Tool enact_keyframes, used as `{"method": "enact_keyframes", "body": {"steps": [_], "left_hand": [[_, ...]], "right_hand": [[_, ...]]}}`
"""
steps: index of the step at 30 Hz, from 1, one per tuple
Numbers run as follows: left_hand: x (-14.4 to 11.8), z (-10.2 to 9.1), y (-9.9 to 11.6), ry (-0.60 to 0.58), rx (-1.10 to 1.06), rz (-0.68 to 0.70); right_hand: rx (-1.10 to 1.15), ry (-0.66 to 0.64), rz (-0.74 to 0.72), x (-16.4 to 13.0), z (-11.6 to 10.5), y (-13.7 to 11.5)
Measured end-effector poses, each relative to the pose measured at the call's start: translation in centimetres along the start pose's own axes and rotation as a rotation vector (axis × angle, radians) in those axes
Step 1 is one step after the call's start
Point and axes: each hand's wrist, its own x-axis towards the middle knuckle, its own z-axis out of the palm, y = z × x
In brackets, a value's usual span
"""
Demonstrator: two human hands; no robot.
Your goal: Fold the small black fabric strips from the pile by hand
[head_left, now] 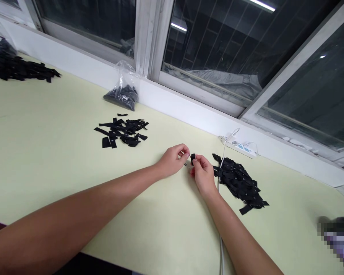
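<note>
Item: small black piece [193,158], pinched in your right hand [202,173], fingers clamped on it, just above the tabletop [46,152]. Your left hand [172,160]: fingertips pinched together; on what, too small to tell. A tiny black ring [185,164] lies between the hands. Risk: a slipped piece could vanish into the strip pile [240,183] beside your right hand.

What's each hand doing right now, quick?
Left hand: fingertips pinched; what it holds is too small to tell.
Right hand: pinching a small black piece.
</note>
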Motion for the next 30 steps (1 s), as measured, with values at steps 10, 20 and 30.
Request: {"method": "enact_keyframes", "body": {"steps": [10, 20, 30], "left_hand": [[0.10, 0.19, -0.75, -0.029, 0.087, 0.046], [0.18, -0.05, -0.39, -0.002, 0.119, 0.037], [0.10, -0.28, -0.08, 0.037, 0.040, 0.009]], "right_hand": [[-0.018, -0.029, -0.003, -0.21, 0.09, -0.31], [0.015, 0.020, 0.034, -0.03, 0.08, -0.07], [0.045, 0.016, 0.028, 0.01, -0.11, 0.11]]}}
